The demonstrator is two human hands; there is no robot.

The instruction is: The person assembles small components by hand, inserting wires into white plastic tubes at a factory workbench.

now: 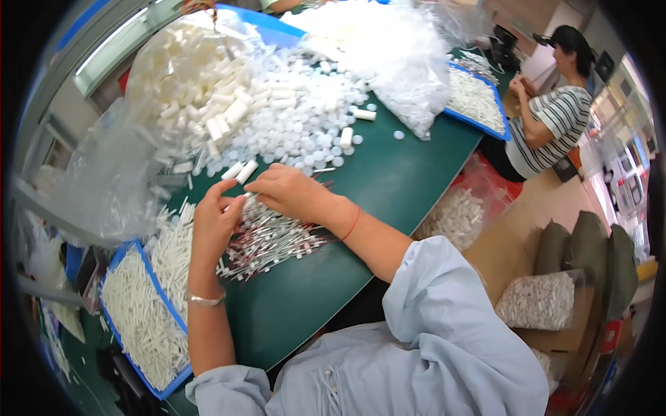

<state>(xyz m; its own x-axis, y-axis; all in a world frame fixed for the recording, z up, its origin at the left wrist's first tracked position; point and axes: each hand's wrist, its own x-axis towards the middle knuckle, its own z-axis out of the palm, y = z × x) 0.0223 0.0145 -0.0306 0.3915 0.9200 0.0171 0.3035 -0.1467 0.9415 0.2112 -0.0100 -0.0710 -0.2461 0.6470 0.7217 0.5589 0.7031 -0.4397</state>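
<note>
My left hand (216, 215) and my right hand (291, 194) meet over the green table, thumbs and fingers pinched together. Between the fingertips shows a small white piece (248, 196), partly hidden; its kind is too small to make out. Beneath and beside the hands lies a heap of thin metallic rods (277, 243) with white and reddish ends. Just beyond the fingers are two short white cylinders (243, 170). Past them spreads a pile of translucent round caps (298, 132). Loose thin white tubes (170, 253) are heaped left of my left hand.
A blue tray (154, 281) of thin white tubes stands at the left. At the back are a clear bag of white cylinders (198, 83) and another plastic bag (409, 69). Another blue tray (505, 128) is at far right, near a seated person (555, 111). Filled bags (538, 301) sit beyond the table edge.
</note>
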